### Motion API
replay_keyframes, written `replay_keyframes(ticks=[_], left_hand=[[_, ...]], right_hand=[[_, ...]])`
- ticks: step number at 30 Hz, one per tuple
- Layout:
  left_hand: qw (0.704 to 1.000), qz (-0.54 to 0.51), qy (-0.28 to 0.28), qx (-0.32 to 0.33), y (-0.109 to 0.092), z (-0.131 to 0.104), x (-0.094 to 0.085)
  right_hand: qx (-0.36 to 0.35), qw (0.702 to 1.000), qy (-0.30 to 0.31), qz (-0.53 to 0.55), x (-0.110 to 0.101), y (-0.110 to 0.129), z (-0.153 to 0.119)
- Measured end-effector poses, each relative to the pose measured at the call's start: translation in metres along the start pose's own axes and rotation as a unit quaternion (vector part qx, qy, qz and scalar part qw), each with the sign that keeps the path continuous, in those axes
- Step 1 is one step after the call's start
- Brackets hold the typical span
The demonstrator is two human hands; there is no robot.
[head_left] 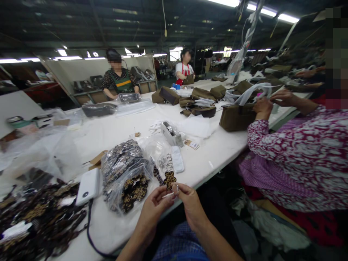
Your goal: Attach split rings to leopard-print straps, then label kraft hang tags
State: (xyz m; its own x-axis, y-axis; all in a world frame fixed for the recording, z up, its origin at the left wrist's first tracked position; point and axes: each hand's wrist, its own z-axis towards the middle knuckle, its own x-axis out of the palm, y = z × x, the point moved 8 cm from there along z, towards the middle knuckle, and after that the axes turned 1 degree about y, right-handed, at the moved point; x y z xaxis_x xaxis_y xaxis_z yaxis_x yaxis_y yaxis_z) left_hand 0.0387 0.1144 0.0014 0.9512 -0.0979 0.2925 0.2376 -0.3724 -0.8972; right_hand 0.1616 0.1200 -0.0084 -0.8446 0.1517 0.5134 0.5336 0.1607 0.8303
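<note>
Near the table's front edge, my left hand [157, 203] is closed in a pinch on the lower edge of a leopard-print charm [170, 177], which looks bear-shaped. My right hand [191, 204] pinches a metal split ring [175, 189] right beside the charm. Whether the ring is joined to the charm, I cannot tell. Just beyond lie several loose metal rings [169, 163] and a dark leopard-print strap [157, 174]. To the left of my hands, a clear plastic bag [123, 163] holds more leopard-print pieces.
A white power bank [88, 186] with a black cable lies left, beside a heap of leopard-print straps [40, 214]. Ahead stand a tape dispenser [172, 134] and a white pouch [178, 159]. At right, a co-worker's hands [263, 107] handle an olive bag [235, 117]. Two people work across the table.
</note>
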Motion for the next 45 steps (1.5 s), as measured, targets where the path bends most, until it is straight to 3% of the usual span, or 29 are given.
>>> replay_keyframes(ticks=[8, 20, 24, 28, 31, 37, 45], left_hand=[[0.997, -0.063, -0.041, -0.009, 0.011, 0.002, 0.001], [0.994, -0.014, -0.102, 0.043, 0.005, 0.001, -0.013], [0.988, 0.038, -0.123, 0.087, -0.006, -0.002, -0.026], [0.942, 0.217, -0.158, 0.200, -0.037, -0.013, -0.038], [0.906, 0.326, -0.137, 0.235, -0.052, -0.021, -0.031], [0.913, 0.354, -0.053, 0.197, -0.048, -0.025, -0.007], [0.909, 0.353, -0.059, 0.211, -0.046, -0.019, -0.009]], right_hand=[[-0.014, 1.000, -0.012, 0.007, 0.000, -0.002, -0.001], [-0.021, 0.999, -0.031, -0.008, 0.003, -0.002, -0.006], [-0.081, 0.990, -0.034, -0.106, -0.002, 0.012, -0.007], [-0.201, 0.934, -0.066, -0.289, -0.006, 0.043, -0.013], [-0.203, 0.916, -0.053, -0.342, -0.003, 0.049, -0.013], [-0.175, 0.912, -0.042, -0.369, 0.001, 0.045, -0.014], [-0.100, 0.956, -0.001, -0.274, -0.001, 0.027, -0.011]])
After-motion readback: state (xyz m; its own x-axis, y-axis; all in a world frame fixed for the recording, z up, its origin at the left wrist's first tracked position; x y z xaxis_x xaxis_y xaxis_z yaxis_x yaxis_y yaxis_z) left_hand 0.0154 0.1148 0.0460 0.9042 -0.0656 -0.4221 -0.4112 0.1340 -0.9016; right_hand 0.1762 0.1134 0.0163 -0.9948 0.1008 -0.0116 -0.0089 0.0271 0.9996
